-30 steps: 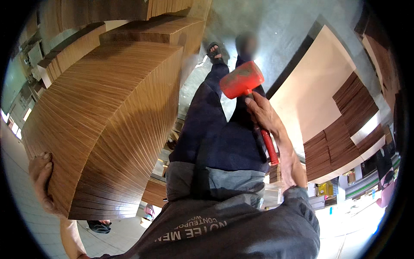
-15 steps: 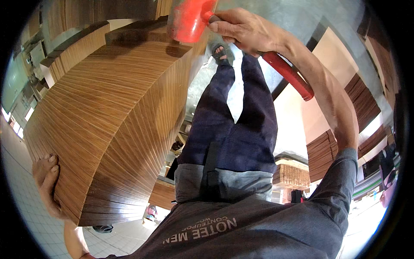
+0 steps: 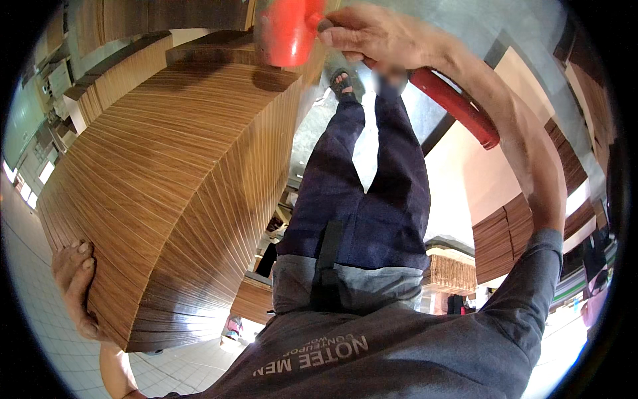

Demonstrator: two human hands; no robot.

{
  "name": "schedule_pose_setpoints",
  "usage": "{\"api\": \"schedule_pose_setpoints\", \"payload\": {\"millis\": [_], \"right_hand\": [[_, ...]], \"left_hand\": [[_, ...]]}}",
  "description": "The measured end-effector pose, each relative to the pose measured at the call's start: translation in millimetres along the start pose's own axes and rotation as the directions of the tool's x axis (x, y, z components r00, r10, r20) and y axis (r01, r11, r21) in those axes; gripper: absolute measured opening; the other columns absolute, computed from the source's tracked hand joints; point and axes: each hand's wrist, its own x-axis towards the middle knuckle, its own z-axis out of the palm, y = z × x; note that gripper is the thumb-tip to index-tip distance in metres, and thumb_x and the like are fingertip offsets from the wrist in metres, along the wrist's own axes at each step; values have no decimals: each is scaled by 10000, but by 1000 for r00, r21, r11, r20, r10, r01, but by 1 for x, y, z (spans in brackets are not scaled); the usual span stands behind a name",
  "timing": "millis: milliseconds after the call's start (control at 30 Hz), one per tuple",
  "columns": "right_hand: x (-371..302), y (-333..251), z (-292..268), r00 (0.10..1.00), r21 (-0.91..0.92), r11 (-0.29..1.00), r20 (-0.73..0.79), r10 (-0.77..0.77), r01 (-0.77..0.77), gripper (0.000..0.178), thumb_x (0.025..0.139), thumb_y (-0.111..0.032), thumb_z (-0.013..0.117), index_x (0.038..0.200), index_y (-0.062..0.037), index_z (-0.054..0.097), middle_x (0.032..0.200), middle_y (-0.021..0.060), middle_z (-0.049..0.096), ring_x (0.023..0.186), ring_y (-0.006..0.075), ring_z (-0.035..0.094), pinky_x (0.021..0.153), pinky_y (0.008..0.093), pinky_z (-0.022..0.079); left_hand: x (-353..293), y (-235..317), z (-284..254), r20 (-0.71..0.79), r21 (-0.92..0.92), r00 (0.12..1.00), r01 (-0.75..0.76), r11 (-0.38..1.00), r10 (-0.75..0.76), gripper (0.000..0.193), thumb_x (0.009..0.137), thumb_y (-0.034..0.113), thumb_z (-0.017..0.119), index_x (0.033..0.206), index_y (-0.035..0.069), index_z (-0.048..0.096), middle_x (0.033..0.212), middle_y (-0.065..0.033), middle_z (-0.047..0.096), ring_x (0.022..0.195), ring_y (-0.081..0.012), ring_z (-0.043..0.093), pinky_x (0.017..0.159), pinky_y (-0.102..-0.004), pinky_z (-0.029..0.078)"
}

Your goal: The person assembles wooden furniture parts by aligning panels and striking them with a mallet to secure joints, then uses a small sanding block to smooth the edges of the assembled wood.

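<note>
A tall stack of brown wood-grain boards fills the left half of the view. My left hand lies flat against the stack's near left corner, fingers spread over the top edge. My right hand grips a red mallet just below its head, which hovers just above the far right corner of the stack's top. The red handle runs back along my forearm. My legs in dark blue trousers stand right beside the stack.
More stacks of wood-grain boards stand at the right, with a pale panel beside them. Further board stacks rise at the far left. Grey concrete floor shows between stack and legs, white tiles at the lower left.
My right hand swung the mallet up from beside my thigh to the far corner of the stack. In the last half second it stayed there. My left hand stayed at the near corner.
</note>
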Motion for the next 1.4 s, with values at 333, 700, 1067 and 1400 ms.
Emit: {"api": "schedule_pose_setpoints", "payload": {"millis": [333,700,1067,1400], "right_hand": [[1,6,13,985,4,997,153,79,-80,357,983,-315,429,1024,31,504,682,67,501,494,157,514,443,330,466],[11,11,19,981,65,997,191,32,-45,306,1001,-274,422,990,13,527,615,4,408,467,106,446,391,272,420],[18,28,-6,998,-74,996,30,57,-55,396,1007,-359,435,948,20,534,693,31,461,477,107,478,400,268,458],[4,41,14,970,111,964,27,241,-243,345,976,-297,433,867,21,511,662,64,510,454,140,505,381,306,432]], "left_hand": [[2,3,1,-1,115,1000,-21,993,22,556,860,433,644,1171,-14,530,1171,-220,585,1079,-354,553,989,-530,386],[6,6,1,-12,108,1000,-20,994,22,518,866,391,647,1153,-25,534,1148,-232,592,1072,-356,556,978,-530,393],[1,3,2,-29,19,1000,9,1000,-9,420,893,329,613,1129,-15,564,1153,-206,603,1087,-345,562,1014,-520,369],[13,12,-5,-10,21,998,58,998,-58,464,880,405,625,1107,1,588,1165,-203,612,1116,-355,555,1029,-539,345]]}}
